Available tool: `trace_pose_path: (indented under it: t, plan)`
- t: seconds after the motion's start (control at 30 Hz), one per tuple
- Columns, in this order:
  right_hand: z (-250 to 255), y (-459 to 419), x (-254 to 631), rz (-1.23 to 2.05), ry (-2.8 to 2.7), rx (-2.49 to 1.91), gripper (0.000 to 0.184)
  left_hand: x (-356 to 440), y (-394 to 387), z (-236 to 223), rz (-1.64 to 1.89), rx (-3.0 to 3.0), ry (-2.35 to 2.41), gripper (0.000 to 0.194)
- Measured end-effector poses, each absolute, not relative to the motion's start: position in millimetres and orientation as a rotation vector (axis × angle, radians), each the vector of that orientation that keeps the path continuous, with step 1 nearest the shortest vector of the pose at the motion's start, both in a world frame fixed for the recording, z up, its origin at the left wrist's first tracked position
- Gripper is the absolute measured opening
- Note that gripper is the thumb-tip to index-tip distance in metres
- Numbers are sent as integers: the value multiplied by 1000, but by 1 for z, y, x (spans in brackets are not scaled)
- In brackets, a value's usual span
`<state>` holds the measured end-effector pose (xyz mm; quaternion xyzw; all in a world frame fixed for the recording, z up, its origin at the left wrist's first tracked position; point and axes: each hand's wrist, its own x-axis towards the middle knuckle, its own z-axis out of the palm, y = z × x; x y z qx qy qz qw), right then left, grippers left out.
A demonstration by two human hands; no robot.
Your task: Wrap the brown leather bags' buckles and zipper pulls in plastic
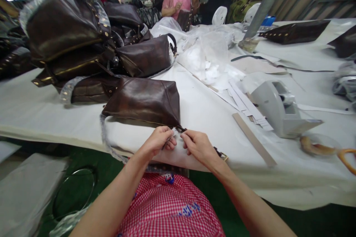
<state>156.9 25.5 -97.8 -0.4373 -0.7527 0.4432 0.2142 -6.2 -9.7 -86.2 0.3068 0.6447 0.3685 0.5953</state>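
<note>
A dark brown leather bag (144, 100) lies on its side on the white-covered table, its zipped edge toward me. By its near right corner, a short dark leather tab (181, 129) sticks out between my two hands. My left hand (162, 139) is closed in a pinch, with a whitish, plastic-like scrap (174, 132) at its fingertips and something thin and dark among the fingers. My right hand (198, 146) is also pinched, its fingertips against the tab's end; what they grip is too small to tell. A plastic-wrapped strap (104, 133) hangs from the bag over the table edge.
More brown bags (63, 26) are piled at the left. A grey tape dispenser (278, 107), a tan strip (253, 139), a tape roll (317, 144) and orange-handled scissors (347, 159) lie to the right. Clear plastic (205, 48) is heaped behind; across the table, a person (180, 0) holds a bag.
</note>
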Motion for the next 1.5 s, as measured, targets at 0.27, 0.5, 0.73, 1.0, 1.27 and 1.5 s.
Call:
trace_pose_path:
  t: [0.27,0.5,0.73,1.0,1.27,1.5]
  plan:
    - [-120,9,124,1585,-1375,-1339,34,-5,-9,-87,869,724,1487,23]
    - [-118,2,118,821,-1782,-1420,18,-3,-10,-93,903,725,1474,37]
    - [-124,2,110,402,-2020,-1395,21,-4,-9,-93,949,688,1401,40]
    - [-131,9,111,215,-2048,-1286,20,-1,-4,-92,989,641,1381,39]
    - [-125,14,113,322,-2047,-1296,16,2,-2,-100,1030,628,1377,41]
    - [-129,12,107,272,-2085,-1400,16,2,0,-100,1020,678,1451,40]
